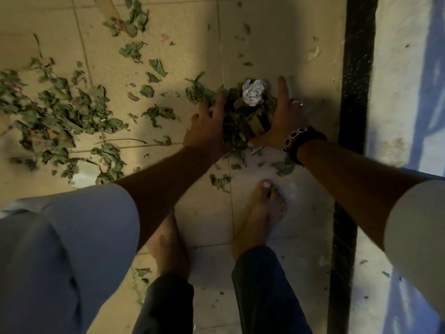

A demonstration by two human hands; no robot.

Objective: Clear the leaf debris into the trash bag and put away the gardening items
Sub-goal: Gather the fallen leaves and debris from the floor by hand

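Observation:
A small pile of dry green and brown leaves (pixel 243 119) lies on the beige tiled floor, with a crumpled ball of white paper (pixel 254 92) on top. My left hand (pixel 208 127) presses against the pile's left side, fingers spread. On the pile's right side my right hand (pixel 284 116) stands flat with straight fingers, a ring on one finger and bands on the wrist. The pile is cupped between both palms. Many more loose leaves (pixel 55 116) are scattered over the floor to the left. No trash bag is in view.
My two bare feet (pixel 260 213) stand on the tiles just below the pile. A black strip (pixel 354 92) runs along the floor at the right, beside a pale wall (pixel 395 80). A white scrap (pixel 84 174) lies among the leaves at the left.

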